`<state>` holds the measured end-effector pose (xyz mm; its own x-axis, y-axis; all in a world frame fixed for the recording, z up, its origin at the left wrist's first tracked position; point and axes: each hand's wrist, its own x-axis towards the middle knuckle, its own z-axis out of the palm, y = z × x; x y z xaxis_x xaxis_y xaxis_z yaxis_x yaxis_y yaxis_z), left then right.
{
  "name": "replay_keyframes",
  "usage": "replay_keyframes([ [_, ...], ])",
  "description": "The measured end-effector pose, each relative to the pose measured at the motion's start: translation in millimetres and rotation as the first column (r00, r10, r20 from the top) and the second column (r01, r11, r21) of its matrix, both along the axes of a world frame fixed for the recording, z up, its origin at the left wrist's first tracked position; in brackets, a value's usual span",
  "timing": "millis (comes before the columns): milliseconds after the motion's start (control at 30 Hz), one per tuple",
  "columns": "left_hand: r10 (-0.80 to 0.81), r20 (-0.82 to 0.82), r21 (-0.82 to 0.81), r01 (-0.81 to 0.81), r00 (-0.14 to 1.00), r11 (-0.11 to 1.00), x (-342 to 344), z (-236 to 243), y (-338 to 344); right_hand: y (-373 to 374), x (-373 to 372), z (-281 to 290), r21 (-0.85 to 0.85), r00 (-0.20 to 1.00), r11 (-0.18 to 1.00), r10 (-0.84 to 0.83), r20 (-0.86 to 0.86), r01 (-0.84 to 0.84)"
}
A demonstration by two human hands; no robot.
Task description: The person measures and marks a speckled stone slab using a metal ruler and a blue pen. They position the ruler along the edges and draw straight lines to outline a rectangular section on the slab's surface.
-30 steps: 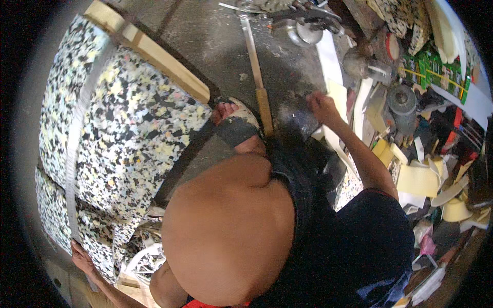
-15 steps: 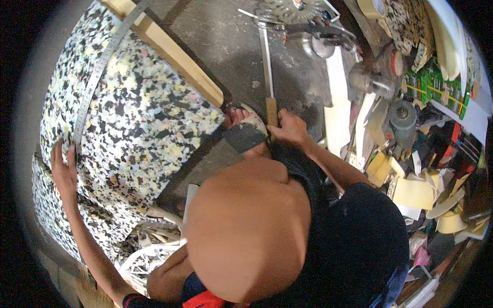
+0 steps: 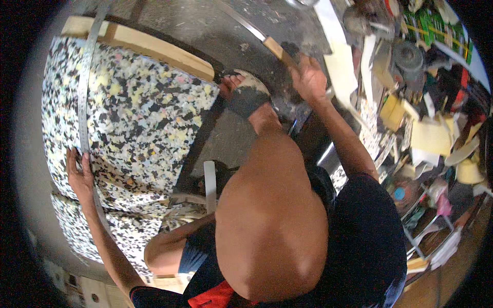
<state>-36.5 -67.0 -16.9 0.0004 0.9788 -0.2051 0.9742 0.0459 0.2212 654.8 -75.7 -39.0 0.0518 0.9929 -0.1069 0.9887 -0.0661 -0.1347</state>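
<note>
My left hand lies with fingers apart on the speckled foam sheet, touching a long metal straightedge that runs lengthwise over it. A wooden board sticks out beyond the foam's far edge. My right hand is closed on the wooden handle of a long-bladed knife, its blade pointing away to the upper left above the concrete floor. My foot, in a dark, worn sandal, rests beside the foam's right edge, between my hands. My bare knee fills the lower middle.
On the right lies a dense heap of yellow and white foam offcuts, a grey motor-like tool, green packets and a wire rack. A white strip lies on the floor left of my knee.
My right hand came over from the offcuts onto the knife handle, and the knife now lies at a slant. My left hand moved up along the straightedge, whose far end swung left.
</note>
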Motion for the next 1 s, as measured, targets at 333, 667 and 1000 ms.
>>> replay_keyframes([
  [333, 0.061, 0.022, -0.030, -0.060, 0.998, 0.998, -50, -36, -19, -173, -4, -50, -0.680, 0.942, 0.656, -0.278, 0.185, 0.327],
  [667, 0.224, 0.169, -0.051, -0.219, 0.960, 0.974, 18, -4, 3, -175, -10, -44, -0.335, 0.812, 0.766, -0.583, -0.004, 0.549],
  [1000, 0.080, 0.321, 0.255, -0.167, 0.944, 0.952, 166, 58, -9, 126, -204, 97, -0.433, 0.270, 0.827, -0.353, -0.896, -0.358],
])
